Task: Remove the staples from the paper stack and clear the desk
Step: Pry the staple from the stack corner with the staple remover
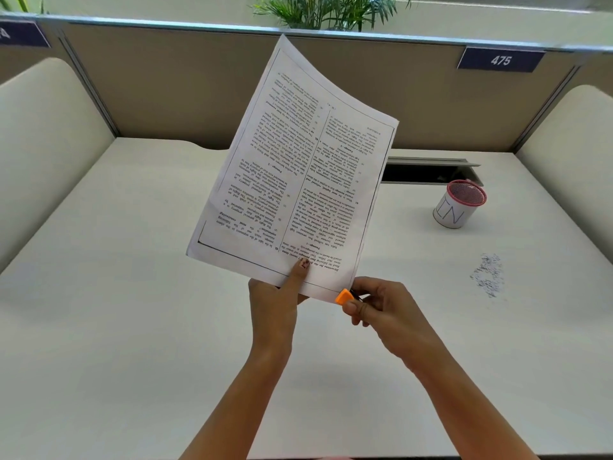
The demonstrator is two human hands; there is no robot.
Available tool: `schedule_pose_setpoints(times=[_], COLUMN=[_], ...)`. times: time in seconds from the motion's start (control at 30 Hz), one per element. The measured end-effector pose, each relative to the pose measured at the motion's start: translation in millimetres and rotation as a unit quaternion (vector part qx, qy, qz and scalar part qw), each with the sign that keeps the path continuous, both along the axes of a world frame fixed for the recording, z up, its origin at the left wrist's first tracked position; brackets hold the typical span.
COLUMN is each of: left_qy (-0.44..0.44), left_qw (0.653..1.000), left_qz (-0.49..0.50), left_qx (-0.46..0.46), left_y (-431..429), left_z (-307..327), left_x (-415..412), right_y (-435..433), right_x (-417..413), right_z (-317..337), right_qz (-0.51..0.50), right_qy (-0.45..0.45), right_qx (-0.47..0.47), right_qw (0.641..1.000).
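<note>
Head view: a pot [459,207] stands on the desk [132,310] at the far right. It is pink mesh with a white paper wrap lettered "IN", and what lies inside it cannot be told. Just behind it a hatch [428,172] in the desk stands open, dark within. Nearer than the pot and well apart from it, a small heap of loose staples [489,275] lies on the desk.

The paper stack [292,167] is held in the air above the middle of the desk, tilted, its far edge curving. The front page is white with a black border and two columns of small print, upside down to the camera. The left hand [272,310] pinches the lower edge, thumb on the front page, fingers mostly hidden behind. The right hand [381,310] has its fingers curled round an orange remover [344,296], whose tip meets the stack's lower right corner. A sign [501,60] reading 475 hangs on the partition [199,88] behind.
</note>
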State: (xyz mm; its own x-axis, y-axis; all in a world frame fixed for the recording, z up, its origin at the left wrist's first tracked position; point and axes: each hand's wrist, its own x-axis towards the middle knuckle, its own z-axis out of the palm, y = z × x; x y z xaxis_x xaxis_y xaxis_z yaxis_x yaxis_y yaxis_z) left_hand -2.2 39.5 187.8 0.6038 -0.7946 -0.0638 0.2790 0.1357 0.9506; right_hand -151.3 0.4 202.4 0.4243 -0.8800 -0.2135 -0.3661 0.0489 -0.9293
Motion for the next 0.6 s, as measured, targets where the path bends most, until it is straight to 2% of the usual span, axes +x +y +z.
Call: schedule_pose_setpoints(times=[0.6], left_qy=[0.009], left_qw=[1.0], left_qz=[0.017], left_qx=[-0.003], left_y=[5.7], left_z=[3.3], left_x=[-3.1], right_y=[4.4], right_x=[-0.4], right_z=[-0.1], right_qz=[0.003], right_qy=[0.018], right_qx=[-0.029], right_qw=[0.999])
